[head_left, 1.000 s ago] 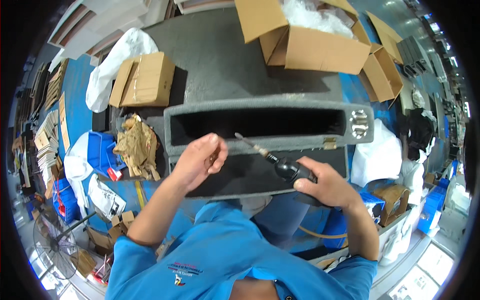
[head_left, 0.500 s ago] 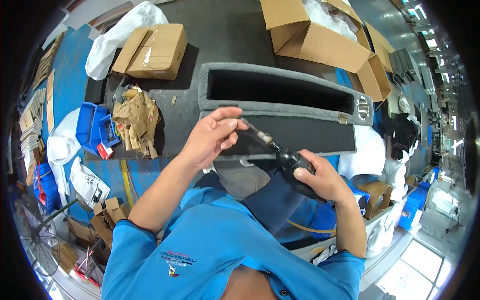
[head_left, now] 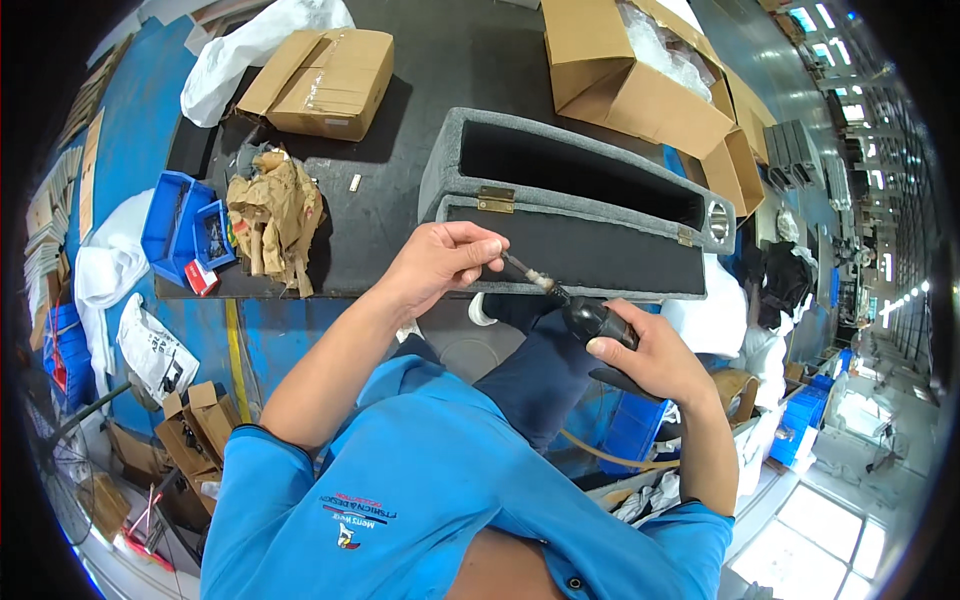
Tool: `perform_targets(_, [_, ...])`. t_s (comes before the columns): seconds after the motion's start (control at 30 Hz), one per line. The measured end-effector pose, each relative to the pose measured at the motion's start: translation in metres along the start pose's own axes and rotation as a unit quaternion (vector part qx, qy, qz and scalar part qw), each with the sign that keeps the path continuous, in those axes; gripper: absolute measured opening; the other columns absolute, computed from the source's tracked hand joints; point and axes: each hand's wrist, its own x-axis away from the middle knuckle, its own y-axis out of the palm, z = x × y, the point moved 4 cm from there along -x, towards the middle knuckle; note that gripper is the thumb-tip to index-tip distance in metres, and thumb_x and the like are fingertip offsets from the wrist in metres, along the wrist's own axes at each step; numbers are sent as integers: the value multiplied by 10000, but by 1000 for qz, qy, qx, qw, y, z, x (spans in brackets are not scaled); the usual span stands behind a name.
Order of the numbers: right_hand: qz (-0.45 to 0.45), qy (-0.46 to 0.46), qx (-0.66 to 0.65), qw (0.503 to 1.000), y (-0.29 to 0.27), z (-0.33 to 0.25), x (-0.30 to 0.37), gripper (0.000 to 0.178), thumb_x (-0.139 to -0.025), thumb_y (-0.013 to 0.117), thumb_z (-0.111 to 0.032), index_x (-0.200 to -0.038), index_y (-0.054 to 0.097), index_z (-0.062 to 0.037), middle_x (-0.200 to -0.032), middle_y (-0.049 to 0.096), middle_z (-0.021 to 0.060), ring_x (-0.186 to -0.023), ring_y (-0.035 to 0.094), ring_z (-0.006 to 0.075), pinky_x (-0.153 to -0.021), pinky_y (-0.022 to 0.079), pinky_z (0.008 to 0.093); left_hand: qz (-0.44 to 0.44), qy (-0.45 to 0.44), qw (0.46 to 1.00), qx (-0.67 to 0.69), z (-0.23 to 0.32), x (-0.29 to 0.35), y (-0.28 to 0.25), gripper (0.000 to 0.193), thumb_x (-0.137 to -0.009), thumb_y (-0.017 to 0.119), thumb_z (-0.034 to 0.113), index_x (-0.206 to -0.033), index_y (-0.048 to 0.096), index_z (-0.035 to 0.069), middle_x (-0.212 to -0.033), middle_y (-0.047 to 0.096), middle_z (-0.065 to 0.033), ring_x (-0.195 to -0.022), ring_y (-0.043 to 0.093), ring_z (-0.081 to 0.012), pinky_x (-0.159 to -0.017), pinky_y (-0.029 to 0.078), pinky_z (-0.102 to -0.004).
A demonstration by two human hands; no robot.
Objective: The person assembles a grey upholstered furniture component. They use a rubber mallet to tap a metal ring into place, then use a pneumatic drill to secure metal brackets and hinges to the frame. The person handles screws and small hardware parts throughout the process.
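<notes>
My right hand [head_left: 658,358] is wrapped round the body of a black power screwdriver [head_left: 590,320]. Its thin bit [head_left: 530,272] points up and left, with a pale collar partway along. At the bit's tip, the thumb and fingertips of my left hand [head_left: 440,265] are pinched together; whatever small piece they hold is hidden. Just beyond both hands lies a long grey felt-covered box [head_left: 437,165] with a black inside. Its lid [head_left: 600,250] is folded open toward me, joined by brass-coloured hinges [head_left: 495,199]. A round metal-rimmed port [head_left: 717,220] sits at the box's right end.
Left on the dark bench are crumpled brown paper [head_left: 272,215], blue bins [head_left: 180,225] and a closed carton [head_left: 330,85]. A small metal piece [head_left: 355,183] lies near the paper. At the far right stands an open carton [head_left: 650,105] with clear plastic wrap inside.
My left thumb and fingers have closed in at the bit's tip. With the view shifted, the box's left hinge now shows, where my left hand covered it before.
</notes>
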Motion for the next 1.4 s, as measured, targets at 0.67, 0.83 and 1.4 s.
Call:
perform_targets(0.67, [60, -65, -150, 985, -39, 22, -164, 554, -963, 611, -567, -1068, 657, -24, -849, 620, 43, -778, 554, 116, -727, 480, 287, 247, 9, 935, -254, -11, -61, -77, 650, -917, 671, 611, -856, 755, -31, -619, 535, 30, -519, 435, -72, -495, 336, -260])
perform_targets(0.83, [3, -1, -210, 978, -25, 36, -197, 594, -936, 601, -643, -1114, 647, -78, -792, 604, 25, -618, 591, 99, -564, 486, 254, 299, 66, 923, -233, -19, -77, -79, 575, -928, 710, 500, -908, 773, -71, -779, 701, -50, -699, 606, -99, -668, 482, -266])
perform_targets(1.4, [-3, -44, -284, 958, -16, 62, -203, 622, -995, 511, -609, -1230, 648, -49, -763, 591, 13, -542, 605, 89, -470, 493, 226, 300, 88, 894, -321, -20, -75, -87, 508, -924, 703, 456, -680, 711, 11, -597, 632, -83, -593, 612, -177, -570, 452, -360])
